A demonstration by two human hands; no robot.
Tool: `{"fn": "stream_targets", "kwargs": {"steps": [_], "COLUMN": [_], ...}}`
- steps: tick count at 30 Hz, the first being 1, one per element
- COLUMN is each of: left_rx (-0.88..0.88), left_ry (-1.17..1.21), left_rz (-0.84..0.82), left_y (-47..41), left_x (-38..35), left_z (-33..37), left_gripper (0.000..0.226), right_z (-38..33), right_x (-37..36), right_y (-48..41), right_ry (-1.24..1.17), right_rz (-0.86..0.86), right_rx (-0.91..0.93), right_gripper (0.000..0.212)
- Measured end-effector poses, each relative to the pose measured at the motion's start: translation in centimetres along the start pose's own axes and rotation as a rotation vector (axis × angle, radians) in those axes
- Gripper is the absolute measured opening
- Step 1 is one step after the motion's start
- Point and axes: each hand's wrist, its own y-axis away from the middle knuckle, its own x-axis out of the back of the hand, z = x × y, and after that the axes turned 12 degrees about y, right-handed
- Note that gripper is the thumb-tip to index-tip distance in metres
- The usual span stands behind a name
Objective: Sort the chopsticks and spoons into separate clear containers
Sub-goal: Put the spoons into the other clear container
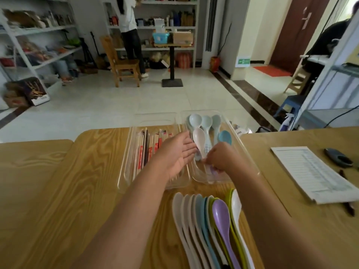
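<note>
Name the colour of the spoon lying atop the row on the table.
The top spoon is lilac purple; head view.

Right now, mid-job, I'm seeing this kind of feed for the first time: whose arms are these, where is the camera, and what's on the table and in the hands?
There is no machine here. These are a person's two bare arms, seen from one wide-angle camera worn on the head, looking forward and down. On the wooden table two clear containers stand side by side. The left container holds chopsticks; the right container holds several spoons. The left hand is open and holds nothing, over the right side of the left container. The right hand pinches the handle of a pale spoon inside the right container. Nearer the person, a row of spoons lies on the table. A printed sheet lies to the right.
</note>
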Motion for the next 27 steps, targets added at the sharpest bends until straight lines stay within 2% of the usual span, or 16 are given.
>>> {"fn": "stream_targets", "kwargs": {"steps": [3,8,14,17,22,27], "left_rx": [-0.013,-0.017,-0.011,-0.005,-0.007,-0.015], "left_ry": [-0.01,-0.049,-0.055,-0.045,-0.03,0.001], "left_rz": [-0.003,-0.027,-0.014,-0.013,-0.014,-0.02], "left_y": [0.4,0.9,1.4,1.5,2.6,4.5], "left_x": [0.1,0.5,0.5,0.5,0.6,0.7], "left_z": [0.1,-0.1,-0.3,-0.4,-0.5,-1.0], "left_gripper": [0.056,0.057,0.057,0.056,0.055,0.054], "right_z": [0.1,-1.6,-1.7,-1.2,-0.9,0.1], "right_x": [0.0,0.4,0.0,-0.7,-0.8,0.2], "right_y": [0.7,0.3,0.1,-0.3,0.3,3.7], "right_ry": [-0.139,0.041,0.068,-0.067,-0.127,-0.255], "right_rz": [-0.003,-0.146,-0.143,-0.065,-0.007,0.216], "right_rx": [-0.02,-0.014,-0.024,-0.049,-0.05,0.013], "right_gripper": [0.023,0.036,0.028,0.032,0.033,0.026]}}
